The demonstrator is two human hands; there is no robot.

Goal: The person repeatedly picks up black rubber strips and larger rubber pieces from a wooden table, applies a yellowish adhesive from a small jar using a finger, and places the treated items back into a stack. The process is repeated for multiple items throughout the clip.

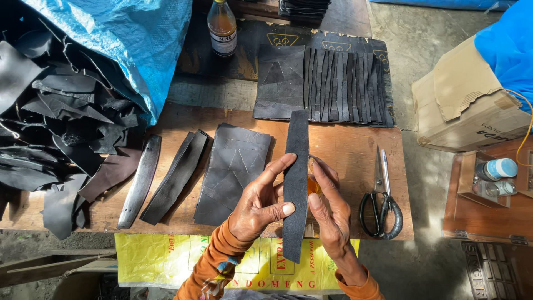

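I hold a long, narrow black strip (pixel 296 166) of leather-like material upright over the wooden board. My left hand (pixel 259 200) pinches its left edge with thumb and fingers. Along the strip's right edge lies my right hand (pixel 332 214), its thumb on the front of the strip. Something small and amber (pixel 312 184) shows behind the strip, between my fingers; what it is I cannot tell. Both sleeves are orange.
On the wooden board (pixel 350 150) lie black cut sheets (pixel 233 169), curved strips (pixel 176 175) and black-handled scissors (pixel 381 200). A fanned row of strips (pixel 344 86) and a brown bottle (pixel 222 25) sit farther back. Black scraps (pixel 61 122) spill from a blue sack on the left. A cardboard box (pixel 466 100) stands right.
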